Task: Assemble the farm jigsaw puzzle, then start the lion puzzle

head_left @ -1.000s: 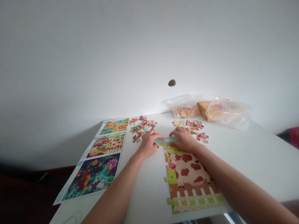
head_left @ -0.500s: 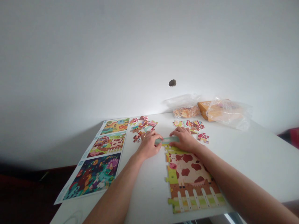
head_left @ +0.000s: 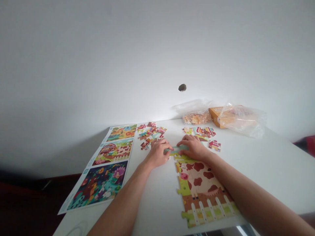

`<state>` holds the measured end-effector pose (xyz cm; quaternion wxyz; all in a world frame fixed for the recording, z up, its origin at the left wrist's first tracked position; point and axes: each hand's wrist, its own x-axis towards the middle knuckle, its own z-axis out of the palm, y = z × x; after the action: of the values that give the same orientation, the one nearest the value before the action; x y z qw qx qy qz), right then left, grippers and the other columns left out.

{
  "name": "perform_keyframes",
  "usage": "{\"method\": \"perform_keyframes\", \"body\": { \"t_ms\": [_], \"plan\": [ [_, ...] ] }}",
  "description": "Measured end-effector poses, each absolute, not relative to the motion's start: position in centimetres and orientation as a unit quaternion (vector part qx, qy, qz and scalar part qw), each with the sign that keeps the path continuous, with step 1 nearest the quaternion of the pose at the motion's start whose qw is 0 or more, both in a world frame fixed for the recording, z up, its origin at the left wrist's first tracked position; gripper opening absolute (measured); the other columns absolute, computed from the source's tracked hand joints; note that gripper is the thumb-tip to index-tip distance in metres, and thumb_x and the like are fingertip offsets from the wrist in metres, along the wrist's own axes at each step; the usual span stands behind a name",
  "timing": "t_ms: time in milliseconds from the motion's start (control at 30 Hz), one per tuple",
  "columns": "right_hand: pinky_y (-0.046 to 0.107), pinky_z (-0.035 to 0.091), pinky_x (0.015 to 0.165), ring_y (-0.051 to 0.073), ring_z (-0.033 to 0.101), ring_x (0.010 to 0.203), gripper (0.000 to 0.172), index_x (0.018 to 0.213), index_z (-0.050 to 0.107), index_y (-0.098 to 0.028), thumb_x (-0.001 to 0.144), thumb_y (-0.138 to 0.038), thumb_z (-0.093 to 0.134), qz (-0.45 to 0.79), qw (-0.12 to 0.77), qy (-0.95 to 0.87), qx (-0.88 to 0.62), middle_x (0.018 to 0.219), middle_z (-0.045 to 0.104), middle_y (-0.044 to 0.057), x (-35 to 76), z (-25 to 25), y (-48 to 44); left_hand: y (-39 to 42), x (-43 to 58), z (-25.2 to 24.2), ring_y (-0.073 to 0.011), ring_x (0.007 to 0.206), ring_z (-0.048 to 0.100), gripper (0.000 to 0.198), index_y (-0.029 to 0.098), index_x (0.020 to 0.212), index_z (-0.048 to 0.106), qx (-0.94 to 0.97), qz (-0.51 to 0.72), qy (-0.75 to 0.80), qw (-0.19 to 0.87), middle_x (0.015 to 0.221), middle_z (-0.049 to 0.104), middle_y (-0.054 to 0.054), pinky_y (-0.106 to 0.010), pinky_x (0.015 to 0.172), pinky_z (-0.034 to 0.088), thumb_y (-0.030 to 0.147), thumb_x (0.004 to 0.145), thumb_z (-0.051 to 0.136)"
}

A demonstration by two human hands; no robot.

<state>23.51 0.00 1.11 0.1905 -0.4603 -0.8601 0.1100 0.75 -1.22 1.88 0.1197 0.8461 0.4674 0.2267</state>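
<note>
A partly joined cow puzzle [head_left: 200,191] lies on the white table [head_left: 265,164] in front of me. At its far edge, my left hand [head_left: 158,152] and my right hand [head_left: 193,147] both grip a pale green puzzle piece [head_left: 177,149], fingers curled on its two ends. The piece lies flat against the puzzle's top edge. Loose puzzle pieces [head_left: 150,132] lie just beyond my left hand, and more loose pieces [head_left: 203,132] lie beyond my right hand.
A sheet of three reference pictures [head_left: 105,164] lies at the left of the table. Against the wall at the back right are a bag of pieces [head_left: 195,117], an orange box [head_left: 216,114] and a clear plastic bag [head_left: 242,119].
Both hands stay on the pale green piece and have barely moved. The view has shifted a little, so the cow puzzle sits slightly lower and to the right.
</note>
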Motion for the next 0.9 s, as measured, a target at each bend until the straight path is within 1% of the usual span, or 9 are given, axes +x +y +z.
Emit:
{"method": "perform_keyframes", "body": {
  "t_ms": [133,233,300,367,433,533,633,767,900],
  "plan": [
    [0.041,0.036,0.095,0.024,0.054,0.104,0.03,0.112,0.07,-0.033,0.085,-0.045,0.069,0.108,0.181,-0.859,-0.466,0.107,0.059,0.005,23.5,1.2,0.0,-0.9,0.6,1.8,-0.0209,0.1,0.06,0.03,0.028,0.087,0.075,0.843,0.245,0.467,0.106,0.099,0.067,-0.002,-0.042,0.1,0.037,0.008,0.077,0.055],
    [0.042,0.036,0.095,0.025,0.055,0.104,0.03,0.111,0.07,-0.033,0.084,-0.046,0.069,0.108,0.175,-0.855,-0.475,0.105,0.059,0.006,23.6,1.3,0.0,-0.2,-0.1,1.4,-0.0216,0.104,0.059,0.042,0.027,0.09,0.075,0.77,0.301,0.559,0.053,0.099,0.068,-0.003,-0.042,0.098,0.04,-0.001,0.074,0.048],
    [0.043,0.035,0.095,0.026,0.055,0.105,0.03,0.11,0.07,-0.032,0.084,-0.047,0.069,0.11,0.172,-0.853,-0.48,0.104,0.06,0.006,23.6,1.3,0.0,0.4,-0.7,1.1,-0.0247,0.106,0.058,0.045,0.026,0.09,0.075,0.686,0.323,0.651,0.021,0.1,0.068,-0.004,-0.044,0.095,0.041,-0.004,0.07,0.048],
    [0.043,0.035,0.096,0.026,0.055,0.106,0.03,0.11,0.07,-0.032,0.084,-0.046,0.068,0.111,0.169,-0.852,-0.483,0.103,0.059,0.006,23.7,1.4,0.0,0.9,-1.2,0.6,-0.0296,0.108,0.057,0.044,0.026,0.09,0.075,0.645,0.305,0.701,0.02,0.105,0.068,-0.006,-0.047,0.091,0.043,-0.003,0.068,0.05],
    [0.043,0.034,0.097,0.026,0.055,0.106,0.03,0.11,0.07,-0.031,0.085,-0.046,0.068,0.111,0.167,-0.851,-0.485,0.103,0.059,0.006,23.8,1.5,0.0,1.4,-1.7,0.2,-0.0295,0.109,0.057,0.041,0.026,0.089,0.075,0.652,0.292,0.699,0.035,0.106,0.069,-0.006,-0.046,0.091,0.045,-0.002,0.07,0.051],
    [0.043,0.034,0.096,0.026,0.055,0.105,0.03,0.11,0.07,-0.031,0.084,-0.047,0.069,0.111,0.167,-0.85,-0.487,0.102,0.059,0.006,23.8,1.4,0.0,2.1,-2.1,-0.3,-0.0244,0.105,0.06,0.038,0.025,0.089,0.074,0.675,0.303,0.672,0.048,0.104,0.071,-0.003,-0.04,0.093,0.046,0.0,0.075,0.049],
    [0.042,0.035,0.095,0.026,0.055,0.105,0.031,0.111,0.07,-0.031,0.084,-0.047,0.068,0.11,0.169,-0.849,-0.488,0.103,0.059,0.006,23.8,1.2,0.0,2.6,-2.6,-0.7,-0.0225,0.103,0.061,0.035,0.022,0.092,0.073,0.674,0.319,0.665,0.049,0.103,0.071,-0.005,-0.037,0.094,0.047,0.002,0.077,0.049],
    [0.042,0.035,0.096,0.026,0.055,0.105,0.031,0.11,0.07,-0.031,0.084,-0.046,0.069,0.109,0.174,-0.849,-0.487,0.103,0.059,0.007,23.8,1.0,0.1,2.9,-2.9,-0.9,-0.0229,0.105,0.06,0.034,0.021,0.092,0.073,0.666,0.323,0.672,0.023,0.103,0.071,-0.005,-0.037,0.096,0.046,0.003,0.076,0.049],
    [0.042,0.036,0.096,0.025,0.055,0.105,0.031,0.11,0.07,-0.03,0.083,-0.046,0.07,0.111,0.177,-0.848,-0.487,0.103,0.059,0.007,23.8,1.0,0.1,2.6,-2.2,-0.7,-0.0266,0.114,0.056,0.038,0.027,0.097,0.073,0.677,0.296,0.673,0.018,0.119,0.068,-0.001,-0.045,0.099,0.043,0.006,0.072,0.054]
  ]
}}
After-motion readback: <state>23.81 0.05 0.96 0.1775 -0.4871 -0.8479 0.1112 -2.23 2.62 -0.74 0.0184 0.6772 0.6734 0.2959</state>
